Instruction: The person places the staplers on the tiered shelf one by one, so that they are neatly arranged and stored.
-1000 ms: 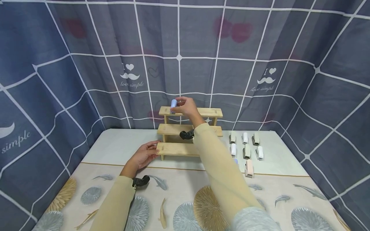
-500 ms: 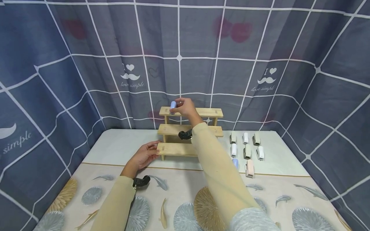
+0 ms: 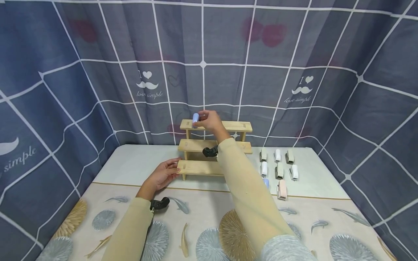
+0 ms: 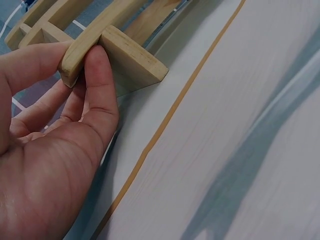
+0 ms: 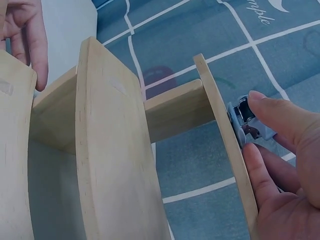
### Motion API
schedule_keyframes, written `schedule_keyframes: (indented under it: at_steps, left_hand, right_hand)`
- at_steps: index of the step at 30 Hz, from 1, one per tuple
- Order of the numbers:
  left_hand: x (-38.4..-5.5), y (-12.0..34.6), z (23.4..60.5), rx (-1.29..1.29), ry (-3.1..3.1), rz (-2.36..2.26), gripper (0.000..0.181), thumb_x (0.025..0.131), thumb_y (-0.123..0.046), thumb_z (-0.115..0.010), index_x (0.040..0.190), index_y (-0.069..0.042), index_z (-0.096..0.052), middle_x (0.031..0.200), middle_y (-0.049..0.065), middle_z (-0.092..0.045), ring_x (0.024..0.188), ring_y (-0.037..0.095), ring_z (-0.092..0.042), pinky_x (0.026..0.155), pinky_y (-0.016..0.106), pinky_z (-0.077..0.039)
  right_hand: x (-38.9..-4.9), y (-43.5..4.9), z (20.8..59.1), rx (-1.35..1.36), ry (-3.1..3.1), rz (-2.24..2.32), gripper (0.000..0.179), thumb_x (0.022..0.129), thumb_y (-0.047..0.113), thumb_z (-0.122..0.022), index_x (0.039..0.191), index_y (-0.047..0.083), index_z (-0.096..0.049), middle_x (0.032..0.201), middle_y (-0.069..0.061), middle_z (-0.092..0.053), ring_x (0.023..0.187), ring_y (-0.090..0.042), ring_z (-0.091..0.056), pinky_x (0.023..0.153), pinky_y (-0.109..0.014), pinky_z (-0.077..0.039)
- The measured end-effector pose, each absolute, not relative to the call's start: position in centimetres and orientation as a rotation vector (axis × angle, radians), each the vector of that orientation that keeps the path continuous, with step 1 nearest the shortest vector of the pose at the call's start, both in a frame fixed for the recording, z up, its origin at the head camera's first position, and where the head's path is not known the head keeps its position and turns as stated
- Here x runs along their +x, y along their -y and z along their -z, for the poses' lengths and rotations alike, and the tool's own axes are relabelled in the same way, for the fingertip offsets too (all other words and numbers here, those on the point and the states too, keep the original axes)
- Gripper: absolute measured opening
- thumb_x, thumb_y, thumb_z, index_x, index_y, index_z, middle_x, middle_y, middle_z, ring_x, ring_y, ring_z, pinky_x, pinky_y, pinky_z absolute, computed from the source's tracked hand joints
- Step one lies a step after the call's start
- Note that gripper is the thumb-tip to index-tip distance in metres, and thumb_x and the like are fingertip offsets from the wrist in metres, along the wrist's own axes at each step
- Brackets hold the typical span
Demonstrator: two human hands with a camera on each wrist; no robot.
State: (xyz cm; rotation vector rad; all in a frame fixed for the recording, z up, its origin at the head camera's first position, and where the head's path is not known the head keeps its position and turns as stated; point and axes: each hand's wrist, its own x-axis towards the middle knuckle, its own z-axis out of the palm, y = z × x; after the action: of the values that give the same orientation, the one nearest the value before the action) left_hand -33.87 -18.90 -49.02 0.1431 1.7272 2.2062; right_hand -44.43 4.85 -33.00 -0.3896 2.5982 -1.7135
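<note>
A light blue mini stapler [image 3: 195, 119] is at the left end of the top board of a three-step wooden stand [image 3: 198, 168]. My right hand [image 3: 211, 121] pinches it between thumb and fingers. In the right wrist view the stapler [image 5: 247, 122] meets the board's surface, with its metal inner part showing. At the stand's lower left corner, my left hand [image 3: 163, 174] grips the end of the bottom board. The left wrist view has the thumb and a finger on either side of that board [image 4: 92, 42]. My right sleeve covers the right part of the lower boards.
Right of the stand, several mini staplers lie in rows: white ones [image 3: 294, 173], beige-grey ones [image 3: 279, 171] and a pink one [image 3: 282, 189]. Another light blue stapler [image 3: 266, 183] is partly behind my right sleeve. A checked curtain [image 3: 225, 83] hangs close behind the stand.
Hardly anything differs. The blue stapler and my right hand have shifted very slightly left along the top board; my left hand keeps its hold on the stand.
</note>
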Motion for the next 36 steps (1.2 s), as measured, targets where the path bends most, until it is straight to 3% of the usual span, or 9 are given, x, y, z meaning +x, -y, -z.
schedule_keyframes:
  at_steps: [18, 25, 30, 36]
  left_hand:
    - [-34.0, 18.7, 49.2, 0.149, -1.759, -2.193, 0.066, 0.097, 0.012, -0.056, 0.157, 0.005, -0.030, 0.113, -0.001, -0.066, 0.096, 0.011, -0.068, 0.083, 0.022, -0.060]
    - [-34.0, 18.9, 49.3, 0.164, -1.766, -2.178, 0.068, 0.096, 0.010, -0.058, 0.157, 0.006, -0.028, 0.113, 0.000, -0.066, 0.096, 0.011, -0.068, 0.083, 0.022, -0.060]
    - [-33.9, 19.0, 49.4, 0.172, -1.770, -2.174, 0.067, 0.096, 0.010, -0.058, 0.157, 0.007, -0.028, 0.114, 0.000, -0.066, 0.096, 0.011, -0.069, 0.083, 0.021, -0.060]
    - [-33.9, 19.1, 49.4, 0.181, -1.779, -2.174, 0.068, 0.097, 0.009, -0.058, 0.157, 0.006, -0.028, 0.115, -0.001, -0.066, 0.096, 0.010, -0.069, 0.083, 0.021, -0.059]
  right_hand:
    - [-44.0, -5.1, 33.1, -0.407, -2.628, 1.723, 0.061, 0.086, 0.015, -0.084, 0.141, 0.007, -0.060, 0.135, -0.017, -0.067, 0.125, -0.030, -0.064, 0.102, -0.041, -0.056]
    - [-42.9, -6.8, 33.9, -0.473, -2.640, 1.788, 0.059, 0.089, 0.021, -0.081, 0.144, 0.016, -0.060, 0.143, -0.010, -0.063, 0.127, -0.026, -0.062, 0.104, -0.042, -0.055]
    - [-41.9, -8.0, 34.6, -0.524, -2.571, 1.923, 0.060, 0.089, 0.019, -0.081, 0.144, 0.010, -0.059, 0.142, -0.014, -0.063, 0.121, -0.027, -0.065, 0.102, -0.042, -0.056]
    - [-40.6, -9.6, 35.8, -0.542, -2.448, 2.138, 0.058, 0.086, 0.016, -0.084, 0.139, 0.006, -0.062, 0.138, -0.018, -0.065, 0.114, -0.024, -0.069, 0.096, -0.032, -0.059]
